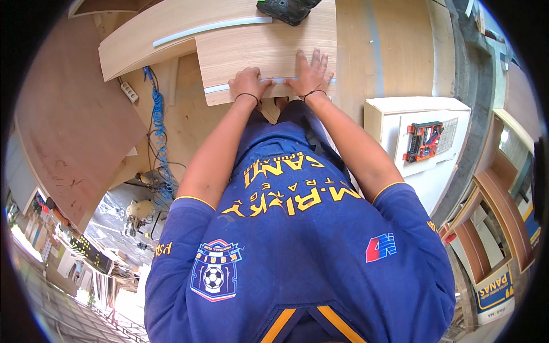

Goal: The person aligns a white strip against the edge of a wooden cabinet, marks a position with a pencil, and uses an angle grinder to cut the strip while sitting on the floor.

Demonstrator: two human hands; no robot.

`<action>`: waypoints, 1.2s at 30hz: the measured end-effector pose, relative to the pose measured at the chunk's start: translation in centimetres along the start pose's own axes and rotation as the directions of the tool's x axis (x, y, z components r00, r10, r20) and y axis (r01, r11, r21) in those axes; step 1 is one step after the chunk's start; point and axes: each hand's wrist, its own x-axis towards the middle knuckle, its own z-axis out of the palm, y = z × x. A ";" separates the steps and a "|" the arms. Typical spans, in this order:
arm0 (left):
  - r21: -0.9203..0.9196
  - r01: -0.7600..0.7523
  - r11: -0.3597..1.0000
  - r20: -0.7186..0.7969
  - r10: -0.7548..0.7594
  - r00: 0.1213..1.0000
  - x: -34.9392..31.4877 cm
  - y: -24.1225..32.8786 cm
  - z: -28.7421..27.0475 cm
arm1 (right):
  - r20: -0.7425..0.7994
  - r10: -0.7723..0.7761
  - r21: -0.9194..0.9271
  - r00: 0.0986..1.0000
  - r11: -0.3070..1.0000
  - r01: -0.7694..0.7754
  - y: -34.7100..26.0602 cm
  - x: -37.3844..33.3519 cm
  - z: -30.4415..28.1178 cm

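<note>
Two hands [250, 84] [312, 73], two wristbands [247, 95] [314, 91], two pale strips [211, 31] [216, 88], one white power strip [129, 92], one blue coiled hose [159, 131], one orange-and-black tool case [423, 141]

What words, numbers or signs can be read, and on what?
I won't copy wording, only place it:
Blue shirt: large yellow lettering; more on the sleeves.
Crest on it: small lettering and a football.
Shirt emblem: stylised characters.
Blue-and-white panel: bold lettering; smaller lines too blurred to read.
Tool case: any marks too small to read.

Left hand [248, 83] curled, right hand [313, 75] splayed, both arms [213, 150] extended forward
</note>
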 end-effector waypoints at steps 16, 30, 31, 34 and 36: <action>-0.174 -0.075 0.982 -0.470 -0.016 0.883 -2.2 -8.1 1.0 | 0.075 -0.074 -0.101 0.994 0.992 0.081 -2.5 -0.3 1.1; -0.858 0.112 0.501 -0.081 -0.348 0.934 -2.3 -15.9 2.2 | 0.003 -0.283 -0.148 0.959 0.948 0.280 -13.6 -0.2 3.8; -0.860 0.104 0.499 -0.092 -0.351 0.932 -2.3 -15.6 2.2 | 0.008 -0.289 -0.156 0.957 0.945 0.287 -13.5 -0.2 3.8; -0.869 0.088 0.486 -0.100 -0.347 0.932 -2.5 -15.2 2.6 | 0.002 -0.321 -0.219 0.947 0.924 0.314 -13.2 -0.3 4.4; -0.885 0.084 0.458 -0.083 -0.332 0.940 -2.4 -15.0 2.9 | 0.014 -0.324 -0.228 0.946 0.920 0.319 -13.2 -0.3 4.5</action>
